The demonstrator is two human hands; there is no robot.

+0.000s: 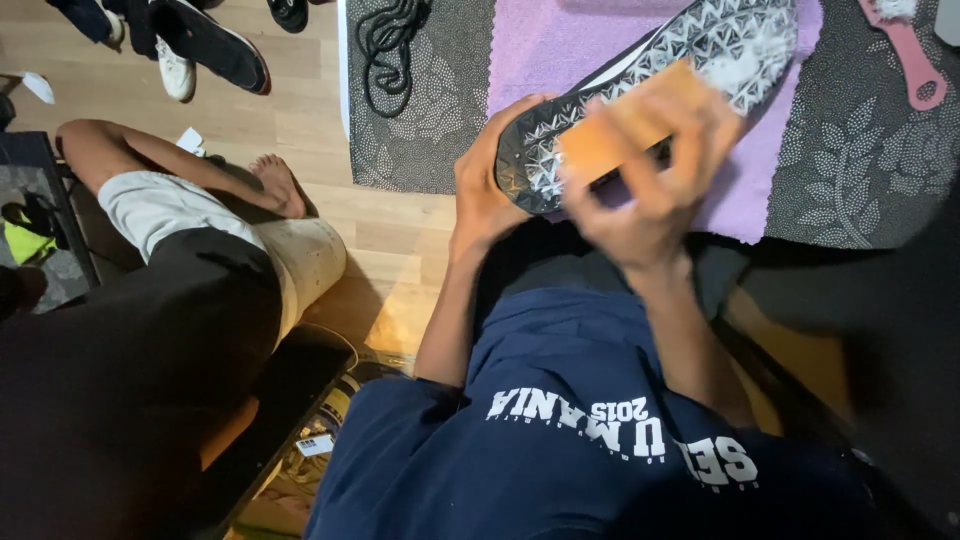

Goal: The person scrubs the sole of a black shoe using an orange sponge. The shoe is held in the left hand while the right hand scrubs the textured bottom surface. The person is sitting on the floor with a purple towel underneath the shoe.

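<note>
Shoe (pixel 650 75), sole up, lies slanted over the pink cloth (pixel 540 50) on the patterned mat (pixel 850 150), its heel end near me and the toe reaching toward the far side. My left hand (pixel 485 190) cups the heel, fingers curled round the rim, so that grip is pressed tight on the shoe. My right hand (pixel 650 175) is closed around a wooden brush (pixel 625 130), pinching its block against the sole's middle; the hand is blurred with motion.

White foam (pixel 745 45) sits thick in the tread toward the toe and thinner near the heel. To scrub well, I judge I should keep the left hand firm so the shoe does not twist, hold the bristles flat to the tread, and work short strokes along the grooves, moving toward the foamy part.

A pink-handled brush (pixel 915 60) lies apart on the mat at the right. Another person sits on the wooden floor (pixel 400 250) to my left, legs folded, well clear of my hands.
</note>
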